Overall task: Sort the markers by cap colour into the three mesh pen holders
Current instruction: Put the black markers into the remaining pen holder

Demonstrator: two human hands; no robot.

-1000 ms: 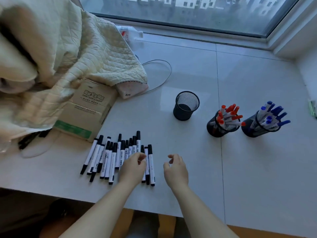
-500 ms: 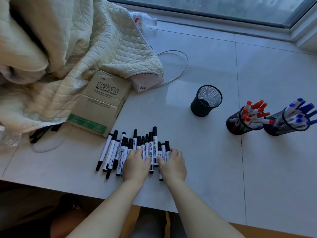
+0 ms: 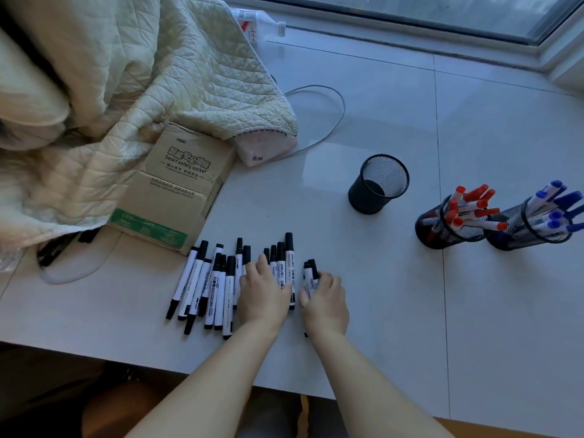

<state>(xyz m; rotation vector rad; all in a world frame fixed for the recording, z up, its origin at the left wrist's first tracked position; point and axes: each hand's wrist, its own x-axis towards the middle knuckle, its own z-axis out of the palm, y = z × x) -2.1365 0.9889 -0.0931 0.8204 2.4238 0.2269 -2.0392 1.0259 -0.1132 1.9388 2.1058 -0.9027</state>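
Observation:
Several black-capped markers (image 3: pixel 211 284) lie in a row on the white table (image 3: pixel 395 327) near its front edge. My left hand (image 3: pixel 264 292) lies flat on the right part of the row, fingers spread over the markers. My right hand (image 3: pixel 325 298) is curled around a few black-capped markers (image 3: pixel 311 273) at the row's right end. An empty black mesh holder (image 3: pixel 379 184) stands behind and to the right. Further right, one mesh holder (image 3: pixel 442 226) holds red-capped markers and another mesh holder (image 3: pixel 524 232) holds blue-capped ones.
A cardboard box (image 3: pixel 172 188) sits left of the markers, partly under a quilted cream blanket (image 3: pixel 126 90). A grey cable (image 3: pixel 328 121) loops behind it. A white bottle (image 3: pixel 259 23) lies by the window sill. Dark objects (image 3: pixel 60 245) lie at the blanket's lower edge.
Both hands came down onto the row of black-capped markers. My right hand has closed around a few at the right end and drawn them slightly apart from the others.

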